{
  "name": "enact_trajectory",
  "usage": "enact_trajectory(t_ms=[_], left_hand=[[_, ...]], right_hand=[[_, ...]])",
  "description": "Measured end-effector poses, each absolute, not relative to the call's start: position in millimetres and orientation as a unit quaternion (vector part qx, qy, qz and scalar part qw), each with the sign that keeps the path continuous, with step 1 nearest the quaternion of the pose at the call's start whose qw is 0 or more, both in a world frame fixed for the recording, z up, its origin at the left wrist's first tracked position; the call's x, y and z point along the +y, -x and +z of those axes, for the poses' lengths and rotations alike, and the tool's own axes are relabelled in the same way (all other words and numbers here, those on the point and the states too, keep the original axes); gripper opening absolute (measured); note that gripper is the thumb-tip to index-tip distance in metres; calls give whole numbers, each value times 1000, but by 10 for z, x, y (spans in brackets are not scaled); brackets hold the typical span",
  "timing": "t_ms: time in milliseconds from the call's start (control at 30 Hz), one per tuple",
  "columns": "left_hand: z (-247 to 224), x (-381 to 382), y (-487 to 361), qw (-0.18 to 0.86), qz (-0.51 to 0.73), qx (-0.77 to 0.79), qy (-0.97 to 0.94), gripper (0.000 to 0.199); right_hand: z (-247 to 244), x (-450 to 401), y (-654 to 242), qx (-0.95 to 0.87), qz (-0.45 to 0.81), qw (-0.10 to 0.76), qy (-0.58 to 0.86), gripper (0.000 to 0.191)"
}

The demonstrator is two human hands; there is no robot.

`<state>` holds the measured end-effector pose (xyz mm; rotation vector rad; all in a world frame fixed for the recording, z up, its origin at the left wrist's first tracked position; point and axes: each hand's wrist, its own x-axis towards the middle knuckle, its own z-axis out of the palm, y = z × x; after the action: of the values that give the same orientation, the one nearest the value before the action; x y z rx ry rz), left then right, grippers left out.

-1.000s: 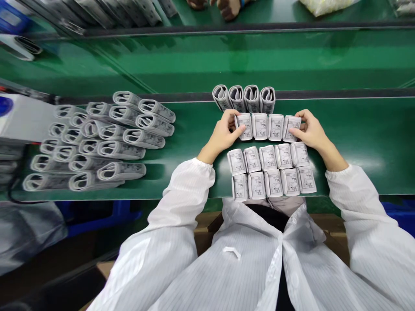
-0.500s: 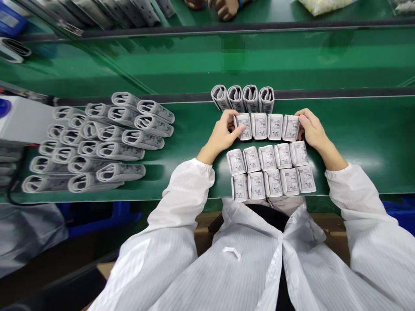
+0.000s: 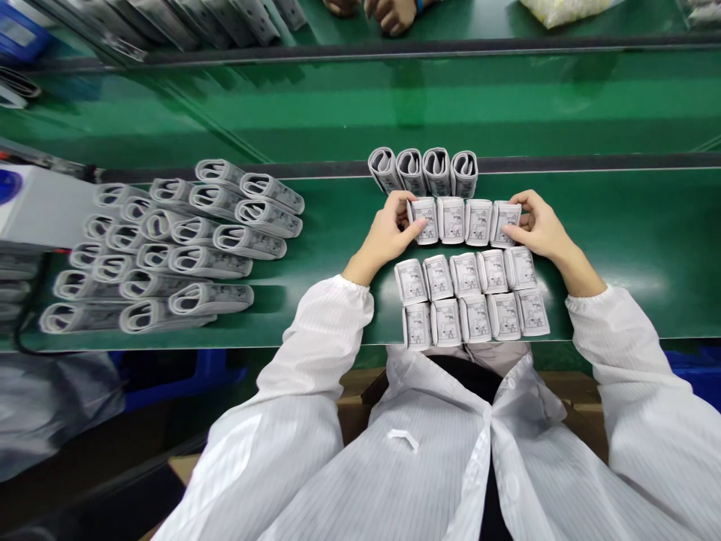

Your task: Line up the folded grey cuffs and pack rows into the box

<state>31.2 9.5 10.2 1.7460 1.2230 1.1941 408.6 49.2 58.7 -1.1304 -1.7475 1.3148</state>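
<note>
Left hand (image 3: 390,232) and right hand (image 3: 543,227) angle inward, fingers gripping opposite ends of the packet row (image 3: 451,220)

No text, brand or number is legible. The front faces of the folded papers (image 3: 478,222) carry black line drawings with small print, too fine to read. The blue container (image 3: 18,36) at upper left bears a pale label; it appears to be printed, but blur prevents reading.
</note>
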Motion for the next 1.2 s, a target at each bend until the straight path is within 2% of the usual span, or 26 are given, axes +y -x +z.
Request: enact_trajectory(t_ms=[233,600,733,1033,1200], left_hand=[[96,92,-315,339,460,471,-672,66],[94,97,-302,329,460,471,-677,66],[74,97,-289,334,459,470,-676,65],[79,90,-279,339,446,487,-670,73],[121,79,-305,338,452,486,-667,73]], right_hand=[[540,494,-4121,-689,448,336,460,67],[617,486,-4093,-702,472,317,429,81],[627,474,-4092,-711,441,321,444,75],[518,495,-4103,-681,473,345,439,77],[455,514,-4114,-692,451,363,431,79]])
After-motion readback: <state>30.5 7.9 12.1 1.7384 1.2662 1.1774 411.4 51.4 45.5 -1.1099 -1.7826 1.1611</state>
